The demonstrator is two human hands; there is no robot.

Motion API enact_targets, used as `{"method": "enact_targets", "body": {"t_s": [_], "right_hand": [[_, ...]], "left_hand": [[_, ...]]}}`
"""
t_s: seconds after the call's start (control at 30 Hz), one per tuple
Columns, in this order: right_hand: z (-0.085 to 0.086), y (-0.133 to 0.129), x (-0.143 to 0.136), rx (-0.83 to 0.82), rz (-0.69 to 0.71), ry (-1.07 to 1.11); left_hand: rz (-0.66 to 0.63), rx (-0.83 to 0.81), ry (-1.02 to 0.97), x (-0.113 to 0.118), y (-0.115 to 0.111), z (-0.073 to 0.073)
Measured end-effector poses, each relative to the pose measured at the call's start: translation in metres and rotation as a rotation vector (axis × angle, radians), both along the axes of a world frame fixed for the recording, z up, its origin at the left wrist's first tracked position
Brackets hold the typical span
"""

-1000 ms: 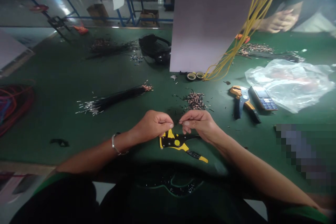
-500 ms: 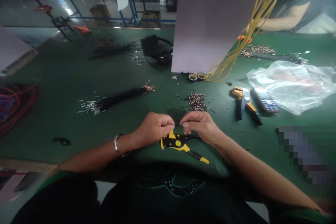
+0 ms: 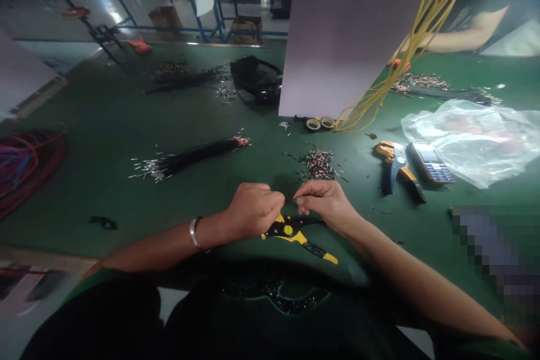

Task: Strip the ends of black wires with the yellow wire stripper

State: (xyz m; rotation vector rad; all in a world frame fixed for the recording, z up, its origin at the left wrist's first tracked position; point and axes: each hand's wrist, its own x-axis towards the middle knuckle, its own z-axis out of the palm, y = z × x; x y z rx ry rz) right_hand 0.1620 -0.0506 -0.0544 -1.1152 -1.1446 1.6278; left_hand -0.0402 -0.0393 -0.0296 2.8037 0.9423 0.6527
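My left hand [image 3: 256,209] is closed in a fist over the jaw end of a yellow-and-black wire stripper [image 3: 289,230]; whatever it grips is too small to make out. Close by on the right, my right hand [image 3: 323,200] pinches thumb and forefinger together, on something I cannot make out. A small gap separates the two hands. Just beyond them lies a pile of short copper-tipped pieces [image 3: 319,165]. A bundle of black wires [image 3: 196,156] lies further left, with pale ends to the left and copper ends to the right.
An orange-and-black stripper [image 3: 399,164], a phone [image 3: 431,163] and a clear plastic bag [image 3: 476,138] lie on the right. Yellow wires [image 3: 392,81] hang beside a grey panel [image 3: 337,34]. Red and blue cables [image 3: 25,169] lie far left. Another person's arm [image 3: 464,39] shows at the back right.
My left hand has turned over, its back now facing up with the thumb hidden. My right hand keeps its pinch. The whole view has shifted slightly.
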Motion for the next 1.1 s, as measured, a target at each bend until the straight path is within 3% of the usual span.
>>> {"method": "enact_targets", "body": {"t_s": [0.2, 0.43, 0.63, 0.73, 0.93, 1.1], "right_hand": [[0.004, -0.002, -0.001, 0.029, -0.041, -0.131], [0.006, 0.001, 0.001, -0.051, 0.013, -0.048], [0.004, 0.003, 0.003, -0.019, 0.039, -0.067], [0.004, 0.001, 0.002, 0.084, 0.022, -0.216], [0.004, -0.002, -0.002, 0.446, -0.015, -0.544], [0.000, -0.005, -0.005, 0.584, -0.032, -0.698]], "left_hand": [[-0.050, 0.120, 0.054, 0.000, -0.001, -0.001], [-0.053, 0.038, 0.021, -0.002, 0.002, -0.003], [-0.031, -0.032, 0.012, -0.001, 0.001, -0.001], [-0.032, -0.034, 0.018, 0.000, -0.001, -0.002], [-0.037, -0.031, 0.005, 0.001, -0.002, -0.009], [-0.020, -0.054, 0.005, 0.003, -0.001, -0.016]]}}
